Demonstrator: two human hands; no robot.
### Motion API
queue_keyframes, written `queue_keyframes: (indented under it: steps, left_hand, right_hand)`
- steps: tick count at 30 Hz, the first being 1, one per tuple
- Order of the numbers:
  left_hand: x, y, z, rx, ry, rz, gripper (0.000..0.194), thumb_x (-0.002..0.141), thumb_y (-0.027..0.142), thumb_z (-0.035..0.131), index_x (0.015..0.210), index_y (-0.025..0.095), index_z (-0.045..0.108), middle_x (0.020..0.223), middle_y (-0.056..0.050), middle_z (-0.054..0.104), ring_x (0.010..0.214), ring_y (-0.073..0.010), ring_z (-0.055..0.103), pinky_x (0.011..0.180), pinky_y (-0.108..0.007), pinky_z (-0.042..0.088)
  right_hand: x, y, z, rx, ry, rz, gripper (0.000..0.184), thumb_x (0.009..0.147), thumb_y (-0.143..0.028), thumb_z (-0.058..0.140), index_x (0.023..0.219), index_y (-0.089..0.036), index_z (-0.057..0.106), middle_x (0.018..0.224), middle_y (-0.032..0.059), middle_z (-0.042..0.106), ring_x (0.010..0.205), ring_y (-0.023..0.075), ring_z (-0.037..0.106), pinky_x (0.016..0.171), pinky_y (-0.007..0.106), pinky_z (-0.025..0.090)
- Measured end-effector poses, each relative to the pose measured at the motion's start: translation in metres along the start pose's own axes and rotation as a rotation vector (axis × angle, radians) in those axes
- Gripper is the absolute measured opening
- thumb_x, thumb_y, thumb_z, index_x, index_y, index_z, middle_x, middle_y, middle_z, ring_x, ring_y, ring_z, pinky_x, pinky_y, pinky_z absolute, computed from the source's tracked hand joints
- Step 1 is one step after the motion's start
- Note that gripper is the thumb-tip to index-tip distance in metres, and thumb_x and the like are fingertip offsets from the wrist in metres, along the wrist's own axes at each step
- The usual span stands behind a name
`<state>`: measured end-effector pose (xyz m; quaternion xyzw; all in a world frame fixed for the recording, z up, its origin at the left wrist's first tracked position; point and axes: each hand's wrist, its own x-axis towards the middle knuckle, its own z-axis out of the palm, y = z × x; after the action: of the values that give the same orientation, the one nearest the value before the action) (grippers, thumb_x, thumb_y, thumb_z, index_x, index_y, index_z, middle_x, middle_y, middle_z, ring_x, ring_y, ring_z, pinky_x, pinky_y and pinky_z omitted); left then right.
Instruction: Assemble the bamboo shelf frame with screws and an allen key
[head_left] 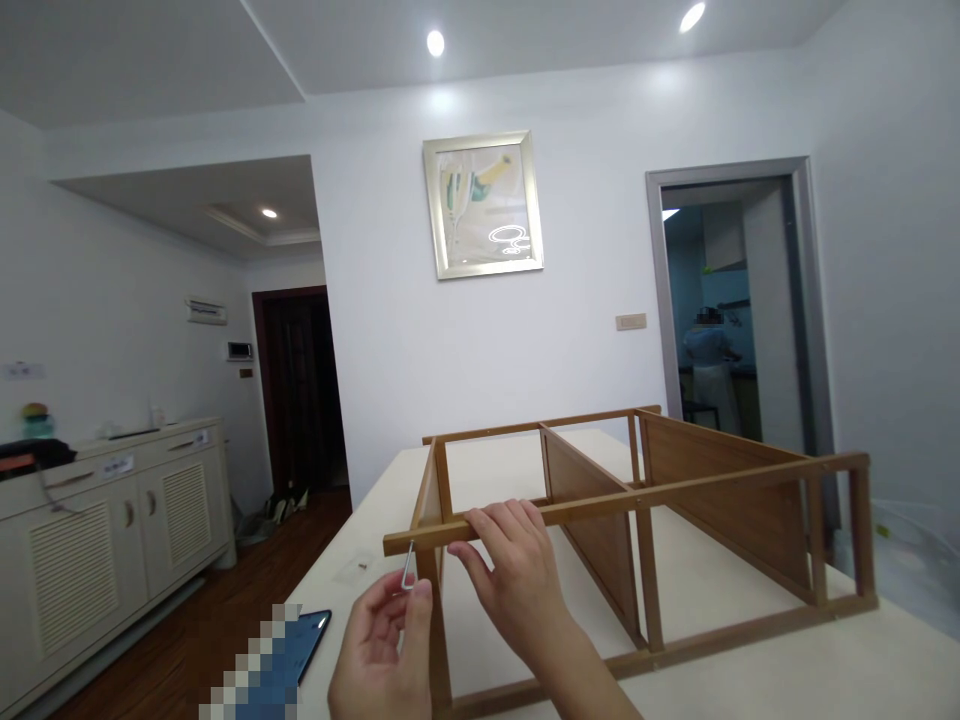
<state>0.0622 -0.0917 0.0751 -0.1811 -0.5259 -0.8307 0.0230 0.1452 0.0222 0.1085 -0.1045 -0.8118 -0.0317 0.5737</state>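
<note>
A brown wooden shelf frame (596, 505) lies on its side on the pale table, its shelf panels standing upright between the rails. My left hand (390, 640) pinches a small silver hex key (407, 566) between thumb and fingers. The key's upper end meets the top rail near its left end, by the corner post. My right hand (517, 570) is wrapped over the same rail just to the right of that corner, thumb on the near side and fingers over the top.
On the table (757, 670), a small clear bag (358, 568) with a dark bit of hardware lies left of the frame. A phone (311, 640), partly pixelated, is at the near left edge. A white cabinet (112, 540) stands at left. Someone (709, 360) stands beyond the doorway.
</note>
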Motion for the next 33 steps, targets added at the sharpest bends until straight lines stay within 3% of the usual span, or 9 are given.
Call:
queue_keyframes:
  steps: [4,10,16,20,24,28,33]
  left_hand:
    - [0.002,-0.012,-0.004,0.057,0.033,0.122,0.042,0.062,0.048,0.082,0.086,0.016,0.07,0.095,-0.008,0.073,0.087,-0.0207,0.068,0.078,-0.029,0.057]
    - [-0.007,-0.003,0.001,-0.018,0.083,0.05,0.043,0.061,0.035,0.086,0.097,0.019,0.07,0.102,-0.005,0.072,0.086,-0.0187,0.068,0.078,-0.028,0.057]
    - [-0.015,0.003,0.01,-0.068,0.176,0.169,0.032,0.062,0.028,0.085,0.091,0.021,0.074,0.098,-0.006,0.074,0.092,-0.0244,0.068,0.078,-0.034,0.06]
    - [-0.016,0.009,0.009,0.042,0.172,0.204,0.026,0.066,0.028,0.081,0.091,0.024,0.076,0.098,-0.005,0.075,0.101,-0.0263,0.067,0.087,-0.037,0.057]
    - [-0.023,0.018,0.009,0.174,0.187,0.383,0.019,0.076,0.024,0.073,0.094,0.025,0.078,0.102,-0.006,0.074,0.109,-0.0241,0.063,0.103,-0.035,0.046]
    - [-0.027,0.025,0.015,0.02,0.165,0.465,0.017,0.08,0.018,0.068,0.092,0.022,0.08,0.101,-0.009,0.073,0.106,-0.0218,0.063,0.097,-0.026,0.046]
    - [-0.018,0.03,0.01,-0.068,0.08,0.509,0.013,0.081,0.021,0.069,0.085,0.02,0.081,0.096,-0.012,0.069,0.101,-0.0216,0.06,0.105,-0.028,0.04]
  right_hand:
    - [0.0,0.0,0.0,0.003,0.0,-0.001,0.011,0.095,-0.031,0.06,0.1,-0.021,0.062,0.083,0.0036,0.063,0.081,0.0208,0.056,0.083,0.037,0.038]
    - [0.0,0.001,0.0,0.001,-0.002,0.002,0.01,0.094,-0.03,0.061,0.1,-0.021,0.062,0.085,0.0035,0.063,0.082,0.0207,0.056,0.085,0.038,0.038]
    - [0.0,0.001,0.002,0.021,-0.006,0.009,0.012,0.095,-0.031,0.06,0.101,-0.022,0.063,0.084,0.004,0.063,0.082,0.0212,0.056,0.084,0.038,0.039]
    - [-0.001,0.002,0.003,0.028,-0.01,0.018,0.012,0.095,-0.031,0.06,0.102,-0.022,0.063,0.086,0.0043,0.064,0.083,0.0217,0.056,0.085,0.039,0.038]
    - [-0.001,0.001,0.002,0.032,0.002,0.013,0.011,0.095,-0.031,0.061,0.1,-0.021,0.063,0.085,0.004,0.064,0.081,0.0208,0.055,0.084,0.038,0.038]
    - [0.0,0.001,0.001,0.014,0.014,0.004,0.009,0.094,-0.029,0.061,0.099,-0.021,0.062,0.084,0.0035,0.064,0.081,0.0206,0.056,0.084,0.038,0.038]
    - [-0.002,0.002,0.003,0.001,0.013,-0.001,0.009,0.095,-0.03,0.06,0.1,-0.022,0.062,0.082,0.0033,0.063,0.08,0.0211,0.056,0.083,0.037,0.038]
